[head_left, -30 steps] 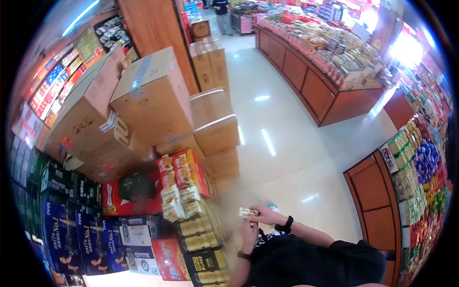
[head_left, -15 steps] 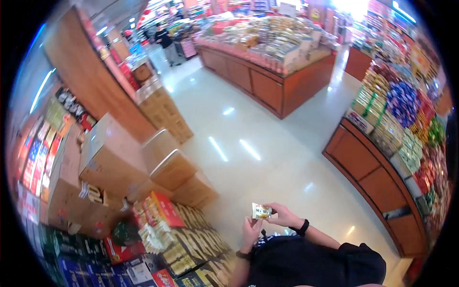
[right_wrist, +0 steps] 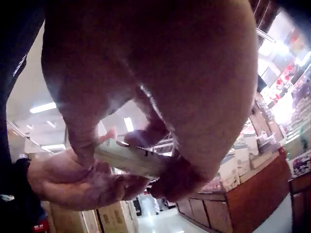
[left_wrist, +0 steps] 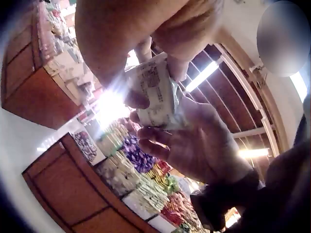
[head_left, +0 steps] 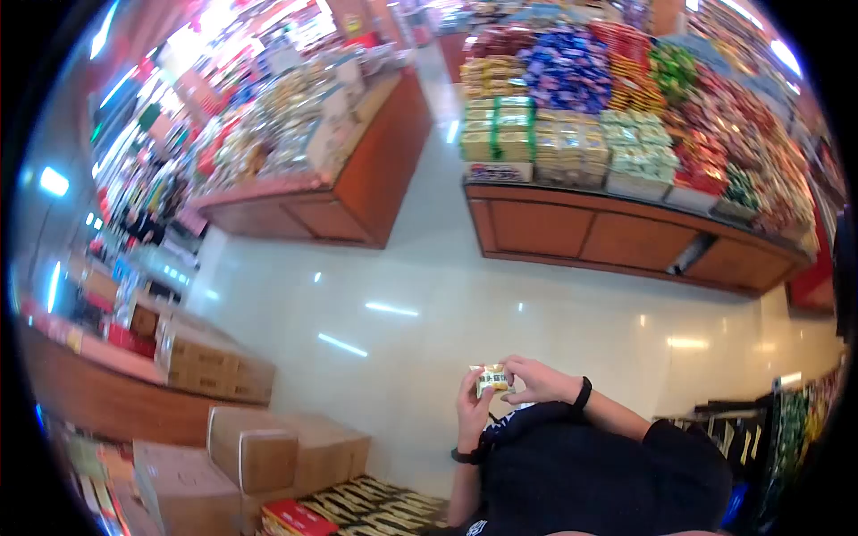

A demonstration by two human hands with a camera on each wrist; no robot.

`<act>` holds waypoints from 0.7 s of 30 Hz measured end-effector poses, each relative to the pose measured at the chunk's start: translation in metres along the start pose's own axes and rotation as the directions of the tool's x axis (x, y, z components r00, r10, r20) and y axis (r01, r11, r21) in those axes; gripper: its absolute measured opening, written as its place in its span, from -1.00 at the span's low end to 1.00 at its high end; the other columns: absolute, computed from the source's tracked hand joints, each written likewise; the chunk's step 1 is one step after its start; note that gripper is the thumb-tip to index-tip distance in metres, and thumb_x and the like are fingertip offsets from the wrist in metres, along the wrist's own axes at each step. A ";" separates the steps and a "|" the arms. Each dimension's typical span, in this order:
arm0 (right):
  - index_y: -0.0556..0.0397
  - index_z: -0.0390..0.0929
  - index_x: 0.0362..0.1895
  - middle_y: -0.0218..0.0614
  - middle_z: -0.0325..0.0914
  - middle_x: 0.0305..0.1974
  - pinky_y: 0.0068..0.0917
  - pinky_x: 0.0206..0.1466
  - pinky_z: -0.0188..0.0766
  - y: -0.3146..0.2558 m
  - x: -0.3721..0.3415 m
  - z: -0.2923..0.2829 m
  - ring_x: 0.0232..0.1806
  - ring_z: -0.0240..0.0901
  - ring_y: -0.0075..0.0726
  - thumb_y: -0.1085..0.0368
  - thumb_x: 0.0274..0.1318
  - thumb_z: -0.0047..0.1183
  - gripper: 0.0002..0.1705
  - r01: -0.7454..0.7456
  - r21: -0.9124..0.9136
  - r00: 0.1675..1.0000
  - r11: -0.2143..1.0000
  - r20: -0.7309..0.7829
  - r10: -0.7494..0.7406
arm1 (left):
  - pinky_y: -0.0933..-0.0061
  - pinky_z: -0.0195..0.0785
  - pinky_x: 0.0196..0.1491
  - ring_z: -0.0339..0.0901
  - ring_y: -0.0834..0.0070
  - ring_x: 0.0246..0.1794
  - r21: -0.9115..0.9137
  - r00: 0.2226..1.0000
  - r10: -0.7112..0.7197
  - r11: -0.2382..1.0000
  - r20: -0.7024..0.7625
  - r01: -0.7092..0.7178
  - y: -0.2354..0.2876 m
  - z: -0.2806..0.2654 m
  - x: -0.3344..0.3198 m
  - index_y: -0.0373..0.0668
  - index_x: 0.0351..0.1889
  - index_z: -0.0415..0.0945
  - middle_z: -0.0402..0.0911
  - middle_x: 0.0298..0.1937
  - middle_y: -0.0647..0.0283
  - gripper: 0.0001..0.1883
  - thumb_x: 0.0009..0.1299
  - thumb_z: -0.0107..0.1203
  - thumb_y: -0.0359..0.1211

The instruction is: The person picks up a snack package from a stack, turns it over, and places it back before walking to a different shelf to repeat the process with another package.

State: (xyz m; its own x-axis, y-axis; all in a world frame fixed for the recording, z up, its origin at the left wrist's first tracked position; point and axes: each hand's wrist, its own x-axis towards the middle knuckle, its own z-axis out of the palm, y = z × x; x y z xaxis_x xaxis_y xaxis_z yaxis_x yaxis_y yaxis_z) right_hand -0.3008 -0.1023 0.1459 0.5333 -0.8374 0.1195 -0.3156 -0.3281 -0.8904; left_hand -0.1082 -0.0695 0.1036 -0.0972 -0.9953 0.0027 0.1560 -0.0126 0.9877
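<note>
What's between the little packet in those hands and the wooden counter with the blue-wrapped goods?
In the head view, only bare, shiny floor with light reflections shows between the packet and the counter.

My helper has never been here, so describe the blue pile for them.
Across the pale floor, take the right-hand wooden counter. Toward its back, left of centre, a heap lies between golden packets and red ones. Unlike these neighbours, it is deep blue.
</note>
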 end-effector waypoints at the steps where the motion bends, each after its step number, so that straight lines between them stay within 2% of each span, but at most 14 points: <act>1: 0.10 0.34 -0.35 -0.08 0.45 -0.13 -0.29 -0.07 0.43 0.005 -0.008 -0.011 -0.17 0.45 -0.02 0.25 -0.10 0.28 -0.64 0.045 -0.028 0.998 0.999 -0.045 -0.047 | 0.37 0.28 0.21 0.35 0.35 0.21 0.004 0.999 -0.017 1.000 0.044 0.017 0.000 0.014 0.009 -0.27 0.19 0.31 0.32 0.25 0.07 -0.57 0.34 0.05 -0.61; 3: 0.09 0.35 -0.41 -0.06 0.45 -0.11 -0.28 -0.07 0.44 0.013 -0.025 -0.031 -0.16 0.45 0.00 0.25 -0.11 0.28 -0.66 -0.005 -0.013 0.994 1.000 -0.109 0.004 | 0.37 0.30 0.20 0.37 0.36 0.18 -0.024 0.992 0.006 1.000 0.124 -0.003 0.000 0.039 0.024 -0.25 0.15 0.33 0.34 0.22 0.07 -0.57 0.31 0.08 -0.62; 7: 0.08 0.38 -0.54 0.00 0.45 -0.04 -0.29 -0.07 0.45 0.021 -0.064 -0.059 -0.13 0.47 0.02 0.25 -0.15 0.29 -0.69 -0.068 0.014 0.962 0.998 -0.264 0.069 | 0.36 0.29 0.21 0.36 0.36 0.19 -0.091 0.940 -0.049 0.992 0.337 0.084 -0.022 0.069 0.047 -0.23 0.12 0.35 0.34 0.21 0.10 -0.56 0.27 0.13 -0.62; 9: 0.09 0.41 -0.56 -0.01 0.46 -0.03 -0.30 -0.07 0.46 0.028 -0.085 -0.066 -0.12 0.48 0.02 0.26 -0.16 0.28 -0.71 -0.141 0.007 0.932 0.990 -0.336 0.135 | 0.34 0.28 0.22 0.35 0.34 0.20 -0.059 0.881 -0.014 0.997 0.473 0.048 -0.027 0.085 0.059 -0.22 0.10 0.36 0.33 0.21 0.12 -0.55 0.24 0.20 -0.58; 12: 0.09 0.47 -0.59 -0.03 0.48 -0.03 -0.32 -0.07 0.48 0.038 -0.113 -0.075 -0.13 0.50 0.00 0.26 -0.17 0.28 -0.75 -0.227 -0.012 0.867 0.974 -0.459 0.196 | 0.31 0.27 0.24 0.33 0.31 0.23 -0.075 0.777 -0.057 0.988 0.627 0.133 -0.031 0.116 0.082 -0.21 0.09 0.37 0.31 0.24 0.12 -0.52 0.20 0.27 -0.51; 14: 0.09 0.50 -0.59 -0.05 0.50 -0.04 -0.32 -0.08 0.48 0.043 -0.126 -0.083 -0.14 0.51 -0.01 0.26 -0.17 0.29 -0.77 -0.258 -0.022 0.815 0.966 -0.542 0.205 | 0.31 0.26 0.25 0.33 0.30 0.23 -0.082 0.721 -0.064 0.983 0.690 0.167 -0.035 0.138 0.097 -0.21 0.08 0.38 0.30 0.25 0.12 -0.51 0.19 0.29 -0.48; 16: 0.13 0.51 -0.63 -0.08 0.50 -0.08 -0.33 -0.13 0.47 0.041 -0.136 -0.097 -0.21 0.51 -0.06 0.22 -0.13 0.29 -0.71 -0.332 0.009 0.783 0.943 -0.555 0.281 | 0.31 0.26 0.25 0.32 0.30 0.24 -0.088 0.671 -0.070 0.976 0.738 0.198 -0.036 0.160 0.112 -0.22 0.08 0.39 0.29 0.25 0.12 -0.50 0.18 0.31 -0.44; 18: 0.13 0.52 -0.62 -0.10 0.51 -0.09 -0.33 -0.14 0.48 0.049 -0.142 -0.109 -0.22 0.51 -0.08 0.22 -0.13 0.30 -0.72 -0.349 0.014 0.743 0.937 -0.605 0.286 | 0.31 0.25 0.26 0.32 0.30 0.25 -0.083 0.613 -0.132 0.947 0.779 0.309 -0.039 0.183 0.126 -0.23 0.05 0.41 0.28 0.28 0.13 -0.53 0.19 0.31 -0.40; 20: 0.13 0.53 -0.61 -0.11 0.52 -0.11 -0.33 -0.14 0.48 0.059 -0.146 -0.121 -0.22 0.52 -0.10 0.22 -0.13 0.30 -0.72 -0.366 0.012 0.708 0.931 -0.645 0.287 | 0.31 0.25 0.26 0.32 0.30 0.24 -0.092 0.577 -0.145 0.928 0.804 0.362 -0.054 0.200 0.142 -0.24 0.04 0.43 0.27 0.28 0.13 -0.55 0.20 0.31 -0.38; 21: 0.11 0.55 -0.57 -0.10 0.52 -0.08 -0.33 -0.12 0.49 0.064 -0.147 -0.130 -0.20 0.53 -0.08 0.26 -0.15 0.29 -0.78 -0.374 -0.007 0.693 0.927 -0.666 0.275 | 0.31 0.25 0.25 0.32 0.31 0.24 -0.104 0.556 -0.157 0.907 0.816 0.408 -0.061 0.211 0.151 -0.25 0.03 0.45 0.27 0.29 0.13 -0.56 0.21 0.30 -0.37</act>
State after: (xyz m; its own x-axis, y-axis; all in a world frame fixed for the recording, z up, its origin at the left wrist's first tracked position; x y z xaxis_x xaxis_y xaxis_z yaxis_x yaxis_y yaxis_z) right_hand -0.5015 -0.0570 0.1282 -0.2397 -0.9621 0.1304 -0.4974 0.0064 -0.8675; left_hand -0.3394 -0.1985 0.0771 -0.8807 -0.4729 -0.0257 0.2040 -0.4276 0.8807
